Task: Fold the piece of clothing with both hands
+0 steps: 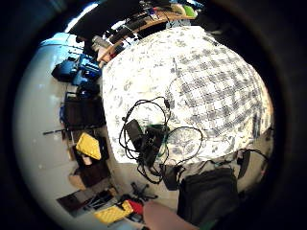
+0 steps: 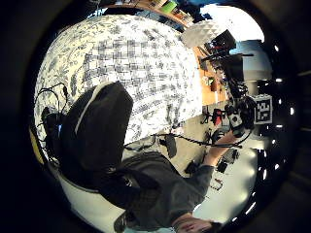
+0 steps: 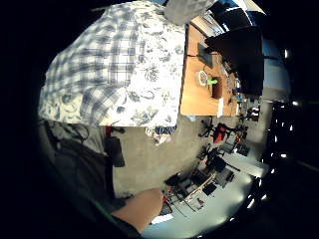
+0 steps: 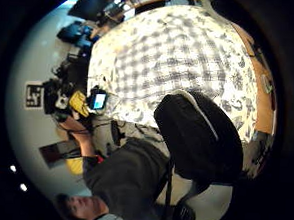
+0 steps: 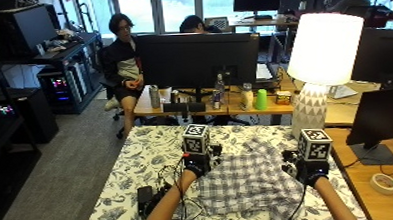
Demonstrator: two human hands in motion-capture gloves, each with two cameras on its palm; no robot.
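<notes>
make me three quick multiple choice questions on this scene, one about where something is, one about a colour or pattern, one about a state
1. Where does the shirt lie?
A. on the flowered tablecloth
B. on the floor
C. over a chair

2. What pattern is the shirt?
A. plain red
B. grey and white checks
C. green dots

3. How is the shirt now?
A. folded into a small square
B. hanging from a hook
C. spread out, somewhat rumpled

Answers: 1 A, the shirt rests on the tablecloth between the left hand and right hand. 2 B, checks show plainly from the outside view. 3 C, it covers a wide patch with creases.
</notes>
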